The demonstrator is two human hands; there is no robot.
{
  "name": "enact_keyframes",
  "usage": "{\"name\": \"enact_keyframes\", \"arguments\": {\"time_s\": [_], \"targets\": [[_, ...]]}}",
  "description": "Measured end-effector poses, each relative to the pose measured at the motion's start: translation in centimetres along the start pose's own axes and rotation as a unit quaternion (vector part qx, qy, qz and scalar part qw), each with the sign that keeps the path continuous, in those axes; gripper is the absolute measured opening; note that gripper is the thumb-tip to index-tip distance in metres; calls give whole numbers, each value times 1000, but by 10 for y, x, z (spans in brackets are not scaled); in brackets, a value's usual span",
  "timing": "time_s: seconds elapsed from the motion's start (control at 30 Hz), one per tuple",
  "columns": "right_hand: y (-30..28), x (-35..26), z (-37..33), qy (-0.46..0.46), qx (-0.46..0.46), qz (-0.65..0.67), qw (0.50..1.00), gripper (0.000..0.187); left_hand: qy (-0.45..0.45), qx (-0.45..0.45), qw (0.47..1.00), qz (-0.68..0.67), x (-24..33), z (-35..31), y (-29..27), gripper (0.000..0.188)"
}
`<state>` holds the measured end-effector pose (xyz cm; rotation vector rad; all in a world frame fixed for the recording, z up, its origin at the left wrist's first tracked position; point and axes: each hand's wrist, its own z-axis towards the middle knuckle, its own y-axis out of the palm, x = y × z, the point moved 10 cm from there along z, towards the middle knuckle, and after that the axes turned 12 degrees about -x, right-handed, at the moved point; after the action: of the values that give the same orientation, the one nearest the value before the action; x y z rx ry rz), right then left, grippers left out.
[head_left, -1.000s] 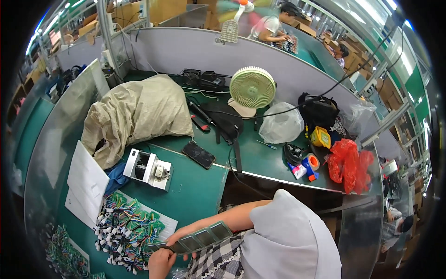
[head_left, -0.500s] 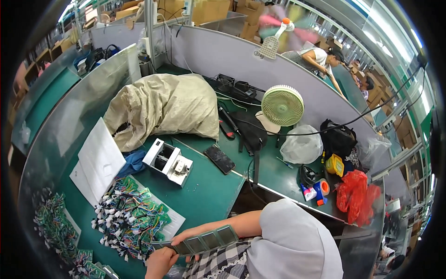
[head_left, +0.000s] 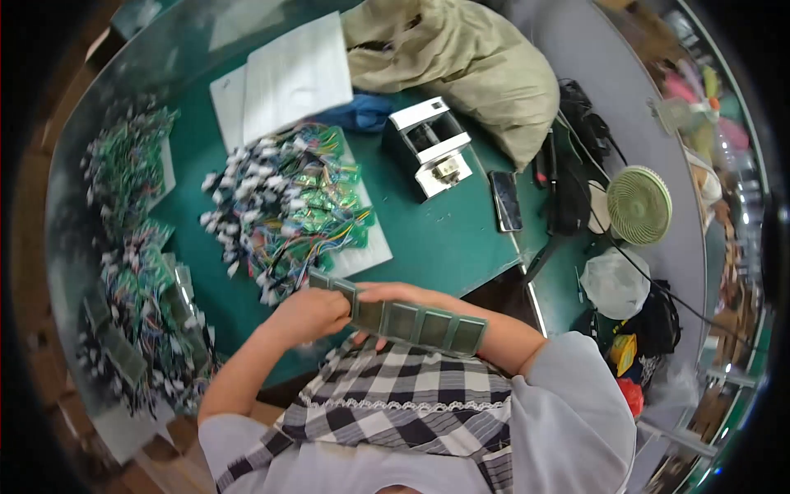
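In front of my checkered apron (head_left: 395,387), both hands hold a strip of joined green-edged panels with dark rectangular faces (head_left: 436,329). My left hand (head_left: 309,315) is closed on its left end, where the end panels sit at an angle to the others. My right hand (head_left: 397,294) grips the strip near that same end, thumb side along the top edge and fingertips showing below. The rest of the strip lies along my right forearm. Just beyond my hands, a heap of green circuit boards with coloured wires and white connectors (head_left: 304,198) rests on a white foam sheet (head_left: 369,253).
More wired boards (head_left: 136,263) pile up at the left. Beyond are stacked white sheets (head_left: 296,74), a black-and-white device (head_left: 428,148) and a large beige sack (head_left: 469,58). A phone (head_left: 505,202), a green fan (head_left: 639,206) and a clear plastic bag (head_left: 615,281) are to the right.
My view has tilted down and turned, bringing my apron and both arms further into sight. Both hands still hold the panel strip; its left end now bends more visibly.
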<state>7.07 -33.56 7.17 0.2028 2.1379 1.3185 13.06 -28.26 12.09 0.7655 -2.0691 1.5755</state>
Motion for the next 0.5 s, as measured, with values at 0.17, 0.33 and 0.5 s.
{"name": "enact_keyframes", "arguments": {"time_s": [0.17, 0.33, 0.5], "targets": [[5, -3, 2, 16, 19, 0, 1000, 65, -4, 59, 998, 23, -3, -8, 1, 14], [5, 2, 1, 10, 12, 28, 999, 65, 18, 98, 995, -4, 5, -14, -5, 24], [7, -1, 5, 10, 0, 36, 999, 60, -4, 120, 991, 53, 2, -12, -1, 35]]}}
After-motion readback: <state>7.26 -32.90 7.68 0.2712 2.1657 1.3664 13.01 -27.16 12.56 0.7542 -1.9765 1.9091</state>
